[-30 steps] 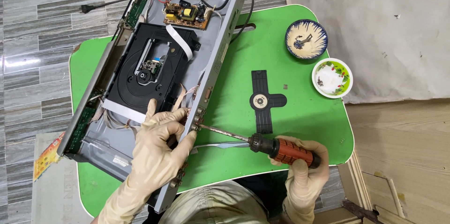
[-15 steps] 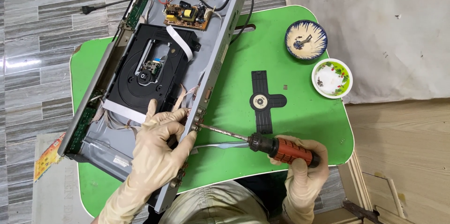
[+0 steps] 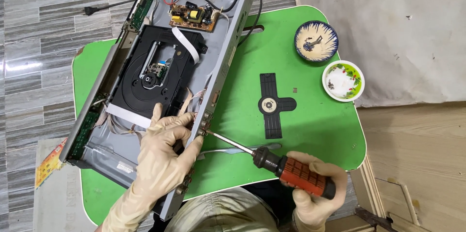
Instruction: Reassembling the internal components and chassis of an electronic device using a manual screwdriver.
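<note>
— Both hands are gloved and busy. Left hand [image 3: 162, 156] lies spread over the rear wall of the opened disc player [image 3: 160, 91], fingers curled loosely on the metal edge, bracing rather than gripping. Right hand [image 3: 315, 190] is wrapped tight round the red-and-black handle of a screwdriver [image 3: 272, 161], down at five o'clock.

— And the tip?

— It meets the player's back panel at about its midpoint, just beside the left fingertips; whether it sits in a screw head I cannot tell. The player lies slantwise across the green table [image 3: 301, 130], running from seven o'clock up to twelve.

— How would that chassis handle?

— Thin sheet metal, so I'd judge it stiff but light, with sharp edges (the gloves suit that). Take it by the outer walls, not the insides: the black disc drive [image 3: 150, 76], the white ribbon cable [image 3: 187, 45] and the small brown circuit board [image 3: 191, 17] at twelve o'clock look fragile.

— Anything nearby?

— A black cross-shaped plastic piece [image 3: 274, 105] lies on the table at three o'clock from the player, well apart from the hands. Two small bowls sit at the table's far right: a blue-rimmed bowl [image 3: 316, 41] at one o'clock, and a green-rimmed bowl [image 3: 343, 80] just below it. A black power cord [image 3: 255, 6] loops off the player's top corner. A metal strip lies under the screwdriver shaft, near the tip's path.
</note>
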